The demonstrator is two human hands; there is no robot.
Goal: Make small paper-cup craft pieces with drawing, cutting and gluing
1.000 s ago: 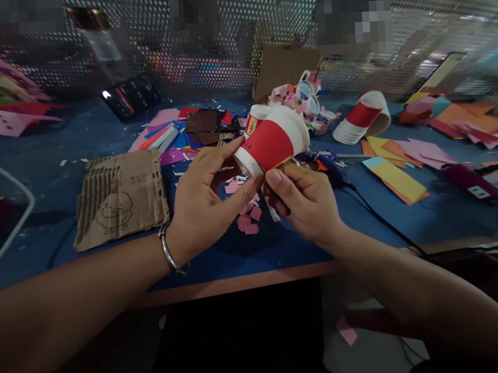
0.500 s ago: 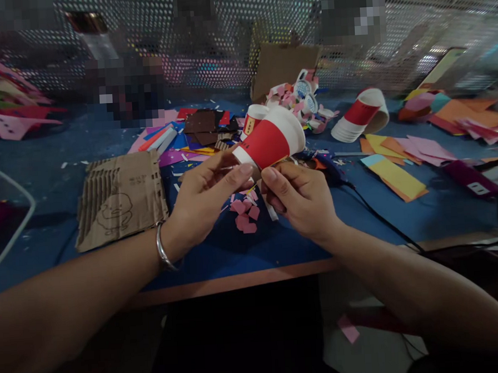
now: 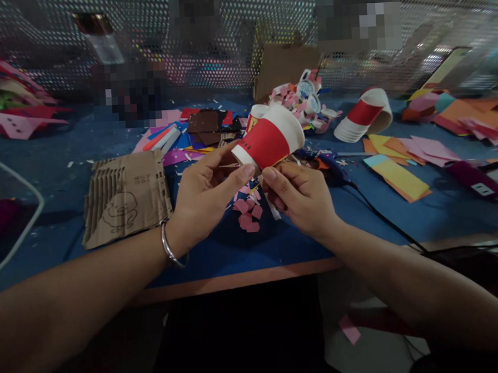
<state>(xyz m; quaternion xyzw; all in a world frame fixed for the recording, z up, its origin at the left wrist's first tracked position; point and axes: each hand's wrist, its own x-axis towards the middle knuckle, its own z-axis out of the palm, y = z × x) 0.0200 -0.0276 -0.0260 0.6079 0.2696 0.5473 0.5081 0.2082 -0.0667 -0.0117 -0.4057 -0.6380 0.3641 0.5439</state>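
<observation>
A white paper cup with a red band (image 3: 267, 139) is held tilted above the table, its mouth toward the upper right. My left hand (image 3: 211, 191) grips it near the base, thumb along the lower edge. The thumb and fingers of my right hand (image 3: 297, 192) pinch at the cup's lower side; whether they also hold something small is hidden. Just behind it stands another paper cup (image 3: 257, 112), partly covered. Small pink paper pieces (image 3: 248, 214) lie on the table below my hands.
Corrugated cardboard with a drawing (image 3: 128, 195) lies left. Stacked paper cups (image 3: 360, 118) rest on their side at the right. Coloured paper sheets (image 3: 399, 176) lie near a black cable (image 3: 380, 218). Behind are a pile of decorated cups (image 3: 307, 103) and a perforated metal screen (image 3: 232, 20).
The view has shifted slightly, so the table items appear a little farther right. Both hands keep their hold, and the cup's tilt is almost the same.
</observation>
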